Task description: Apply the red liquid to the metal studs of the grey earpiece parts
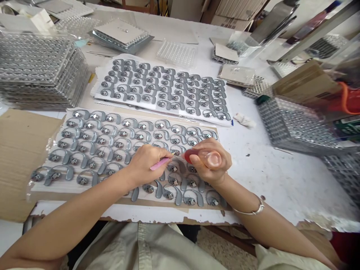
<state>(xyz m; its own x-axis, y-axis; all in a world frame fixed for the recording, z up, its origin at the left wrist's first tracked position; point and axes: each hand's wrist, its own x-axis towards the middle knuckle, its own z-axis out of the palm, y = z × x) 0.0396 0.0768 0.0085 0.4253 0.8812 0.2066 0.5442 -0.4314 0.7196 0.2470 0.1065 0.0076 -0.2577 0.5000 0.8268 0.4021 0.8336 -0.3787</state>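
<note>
My left hand (144, 165) is closed around a thin pink stick-like tool (159, 164), its pale tip pointing right at one of the parts. My right hand (218, 168) grips a small orange squeeze bottle (212, 159) with a red front end, tilted so that its nozzle points left. Tool tip and nozzle come close together over the same grey hook-shaped part (176, 153). Both hands hover above a white ribbed sheet (70, 189) bearing rows of such grey ear-hook pieces, each with a small shiny metal piece. My hands and forearms hide several of them.
Behind lies a second sheet of grey hook pieces (163, 88). Stacked clear trays (42, 71) stand at the left, with more tray stacks (298, 123) at the right. A brown cardboard sheet (25, 161) lies left, a crumpled tissue (244, 120) right. The table's front edge is worn.
</note>
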